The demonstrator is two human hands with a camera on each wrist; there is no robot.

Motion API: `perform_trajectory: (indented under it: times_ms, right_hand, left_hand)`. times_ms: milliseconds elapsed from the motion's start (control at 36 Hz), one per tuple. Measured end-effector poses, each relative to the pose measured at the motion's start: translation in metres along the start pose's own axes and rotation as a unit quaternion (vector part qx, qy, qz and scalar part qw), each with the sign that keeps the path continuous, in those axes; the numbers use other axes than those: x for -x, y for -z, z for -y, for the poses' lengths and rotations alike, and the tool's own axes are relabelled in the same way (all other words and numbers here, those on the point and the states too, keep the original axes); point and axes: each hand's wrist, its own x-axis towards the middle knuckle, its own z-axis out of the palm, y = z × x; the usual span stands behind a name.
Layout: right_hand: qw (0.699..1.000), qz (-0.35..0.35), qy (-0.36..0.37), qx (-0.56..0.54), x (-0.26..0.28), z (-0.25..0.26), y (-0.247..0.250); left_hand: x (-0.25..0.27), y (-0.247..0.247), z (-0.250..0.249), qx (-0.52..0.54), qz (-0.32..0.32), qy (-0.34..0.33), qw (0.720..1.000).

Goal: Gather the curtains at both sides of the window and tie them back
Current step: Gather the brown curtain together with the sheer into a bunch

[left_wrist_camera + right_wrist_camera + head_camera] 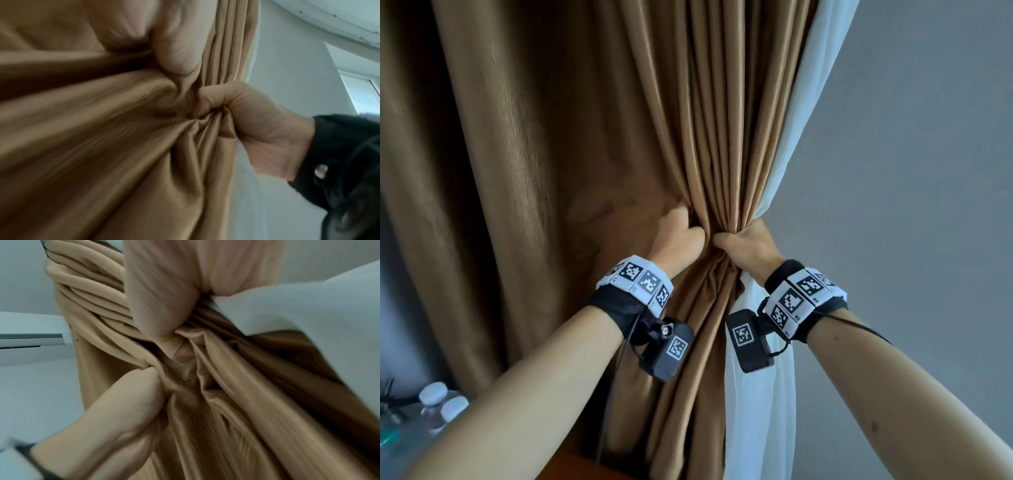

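Note:
A brown curtain hangs in folds, pinched into a waist at the middle of the head view. A white sheer curtain runs down its right edge. My left hand grips the gathered brown folds from the left, fingers curled into the cloth. My right hand grips the same bunch from the right, around both the brown fabric and the sheer. The two hands nearly touch. The left wrist view shows the right hand clenched on the brown curtain. The right wrist view shows the left hand pressed into the folds.
A grey wall fills the right side. Two capped water bottles stand at the lower left by some dark cables. A brown wooden surface shows at the bottom, below the curtain.

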Motion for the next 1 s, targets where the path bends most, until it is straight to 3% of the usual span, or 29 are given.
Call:
perform_trajectory:
  times_ms: [167, 278, 389, 444, 528, 583, 639, 833, 917, 1000]
  right_hand:
    - [0.998, 0.054, -0.003, 0.028, -0.016, -0.005, -0.006]
    - [0.987, 0.159, -0.027, -0.012, -0.021, -0.004, -0.002]
    - [0.973, 0.229, -0.003, -0.038, -0.022, 0.001, -0.002]
    - [0.983, 0.179, 0.026, -0.006, -0.021, 0.000, -0.006]
    - [0.997, 0.055, 0.055, 0.013, -0.019, -0.005, -0.010]
    - [0.996, 0.023, 0.079, 0.045, -0.017, -0.004, -0.009]
    - [0.996, 0.011, 0.077, 0.054, -0.015, -0.003, -0.008]
    - [0.995, -0.098, 0.020, 0.032, -0.012, -0.005, -0.013]
    - [0.993, -0.110, 0.000, 0.030, -0.012, -0.002, -0.011]
    - [0.995, -0.100, -0.023, 0.015, -0.012, -0.001, -0.004]
  left_hand:
    - [0.007, 0.002, -0.011, 0.247, 0.089, 0.058, 0.963]
    - [0.008, 0.009, -0.016, 0.316, 0.145, 0.084, 0.934]
    - [0.004, 0.015, -0.017, 0.310, 0.181, 0.086, 0.929]
    - [0.006, 0.017, -0.023, 0.267, 0.180, 0.066, 0.944]
    - [0.010, 0.020, -0.033, 0.093, 0.198, 0.004, 0.976]
    - [0.013, 0.022, -0.039, -0.003, 0.222, -0.022, 0.975]
    - [0.013, 0.024, -0.041, -0.040, 0.208, -0.030, 0.977]
    - [0.007, 0.020, -0.028, 0.045, 0.197, -0.004, 0.979]
    - [0.005, 0.019, -0.018, 0.111, 0.188, 0.027, 0.975]
    - [-0.007, 0.023, -0.005, 0.139, 0.099, 0.054, 0.984]
